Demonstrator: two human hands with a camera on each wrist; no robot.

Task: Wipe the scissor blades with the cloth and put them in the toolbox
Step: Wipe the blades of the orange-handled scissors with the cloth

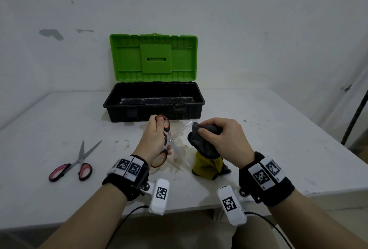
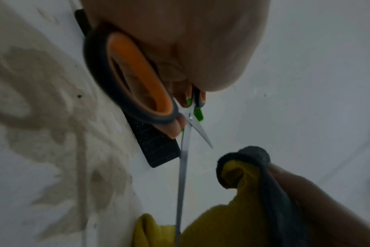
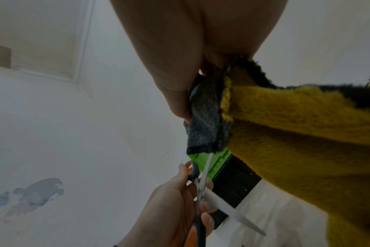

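My left hand (image 1: 154, 139) grips the orange-and-black scissors (image 1: 169, 140) by the handles, blades spread apart, just in front of the toolbox. One blade points up and right, and its tip reaches the edge of the grey-and-yellow cloth (image 1: 205, 147). The other blade slants down toward the table. My right hand (image 1: 219, 137) pinches the cloth's grey fold, and the yellow end hangs onto the table. The left wrist view shows the scissors (image 2: 185, 167) running down beside the cloth (image 2: 232, 225). In the right wrist view the blade (image 3: 207, 167) meets the cloth (image 3: 205, 117).
The black toolbox (image 1: 153, 114) stands open at the back centre, its green lid (image 1: 153, 57) upright against the wall. A second pair of scissors (image 1: 75, 165), red-and-black, lies open on the table to the left. Brownish stains mark the white table (image 1: 278, 139) under the hands.
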